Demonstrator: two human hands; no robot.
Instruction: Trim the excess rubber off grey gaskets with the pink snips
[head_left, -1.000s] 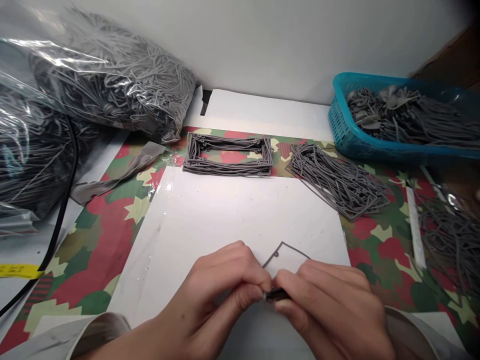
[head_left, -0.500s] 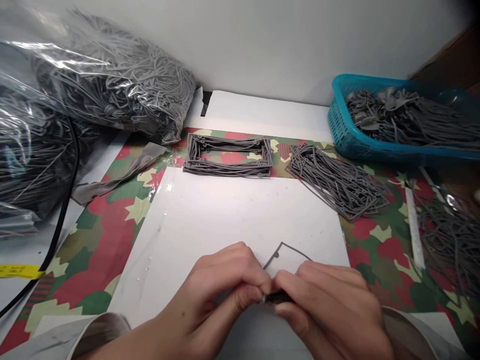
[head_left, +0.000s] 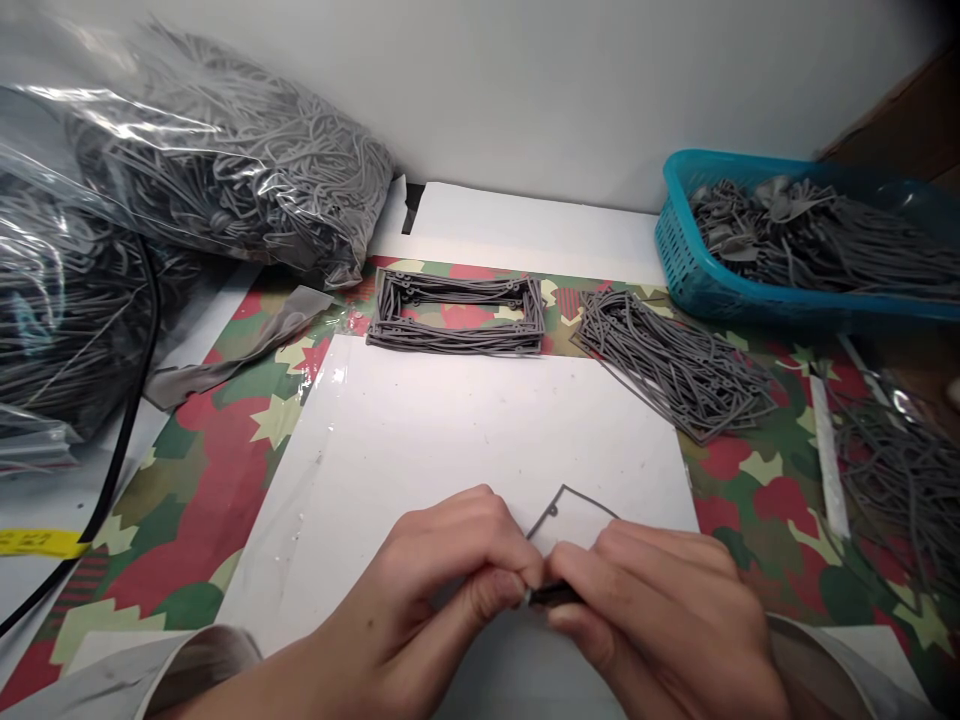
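In the head view, my left hand point(head_left: 465, 570) is closed, thumb and forefinger pinching one edge of a thin grey rectangular gasket point(head_left: 589, 499). A corner of that gasket, with a small ring tab, sticks up behind my fingertips. My right hand point(head_left: 660, 600) is closed around a small dark tool point(head_left: 556, 593), whose shiny tip meets my left fingertips. Most of the tool is hidden, so its kind cannot be made out. My right fingers cover the rest of the gasket. Both hands are over a white sheet point(head_left: 450, 430).
A neat stack of grey gaskets point(head_left: 456, 338) lies at the sheet's far edge, with a loose pile point(head_left: 675, 365) right of it. Filled clear bags point(head_left: 247, 150) stand left, by a black cable point(head_left: 124, 430). A blue basket point(head_left: 679, 240) is back right, above more grey strands point(head_left: 907, 490).
Almost nothing differs. My right fingers have shifted very slightly; both hands keep their grip at the same spot.
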